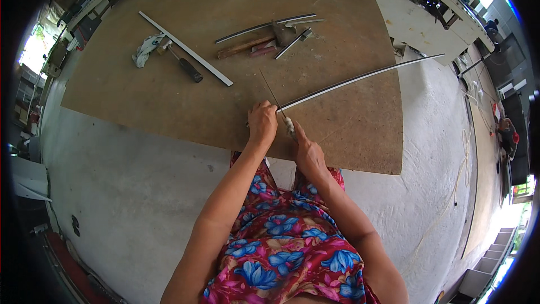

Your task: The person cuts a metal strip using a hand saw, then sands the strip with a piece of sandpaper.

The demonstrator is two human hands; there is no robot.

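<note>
My left hand (pixel 262 124) is closed on the near end of a long, narrow white strip (pixel 349 81) with a dark edge. From there the strip runs right and away across the brown board (pixel 135 98), its far end jutting past the board's right edge. In my right hand (pixel 310 155) is a thin-bladed tool with a pale wrapped handle (pixel 289 125). Its slim blade (pixel 270 89) crosses the strip right beside my left fingers and points away to the left. Whether it is a saw blade or a knife I cannot tell. My fingers hide the strip's tip.
Farther left lie another white strip (pixel 185 48), a dark-handled tool (pixel 191 71) and a crumpled cloth (pixel 148 49). Near the middle are a wooden-handled hatchet (pixel 244 47), a dark-edged strip (pixel 236 35) and a short strip piece (pixel 288 48). A pale cable (pixel 466 155) trails on the right floor.
</note>
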